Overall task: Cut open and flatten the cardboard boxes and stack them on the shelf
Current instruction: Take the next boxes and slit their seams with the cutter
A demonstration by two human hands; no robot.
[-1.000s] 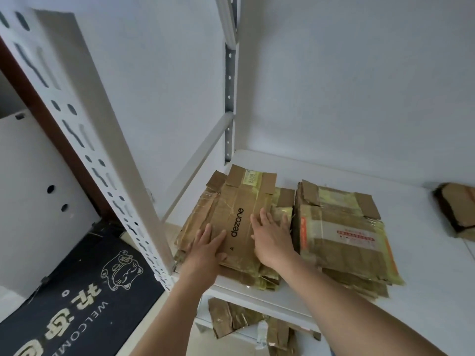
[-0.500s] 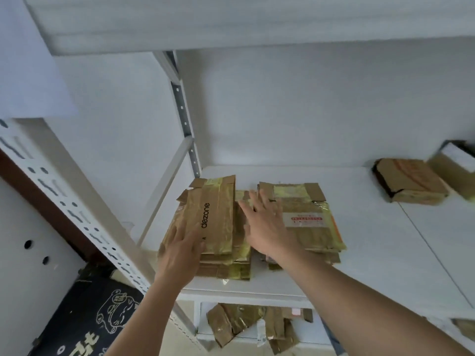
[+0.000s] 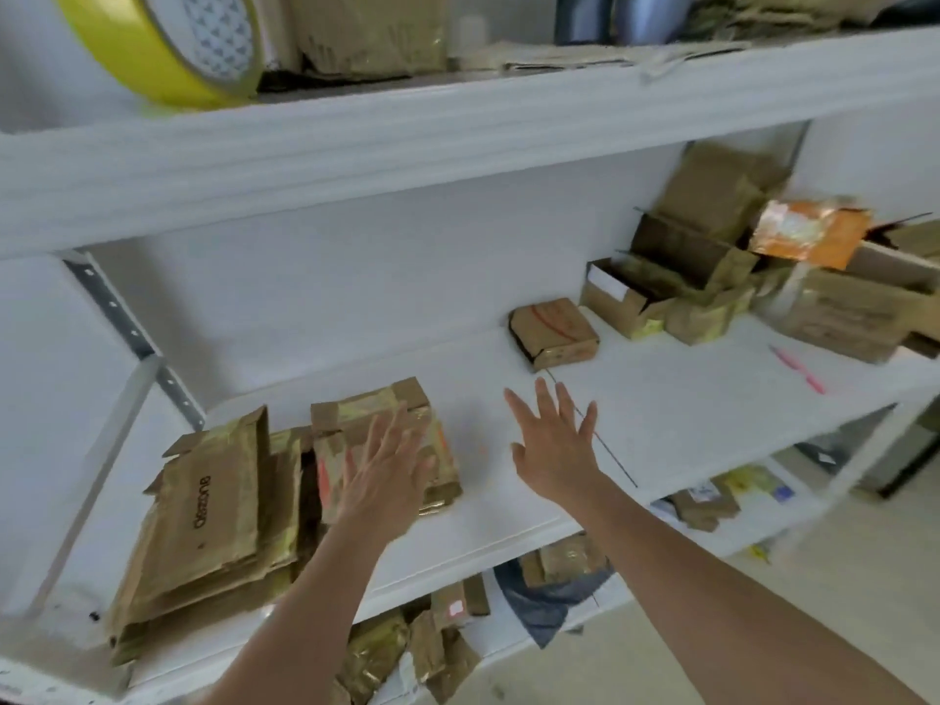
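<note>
Fingers of both hands are straight and spread, holding nothing. Blurred by motion, the left hand point(image 3: 379, 475) hangs in front of the right-hand stack of flattened boxes point(image 3: 407, 414), and whether it touches that cardboard cannot be told. Palm down, the right hand point(image 3: 557, 442) is over a bare stretch of the white shelf point(image 3: 686, 399), well apart from any box. Just beside that first stack, further left and closer to the shelf's front edge, a second stack of flattened boxes point(image 3: 213, 516) has a printed word running along its top sheet. Near the back wall behind the right hand, a small closed box point(image 3: 554, 330) sits alone. At the right end of the shelf stands a cluster of open boxes point(image 3: 681, 292), with an orange-topped box point(image 3: 809, 234) resting on them. A pink knife point(image 3: 798, 369) lies on the shelf in front of that cluster. A yellow tape roll point(image 3: 168, 48) stands on the shelf above, at its left end. More cardboard scraps point(image 3: 432, 638) lie on the shelf below.
</note>
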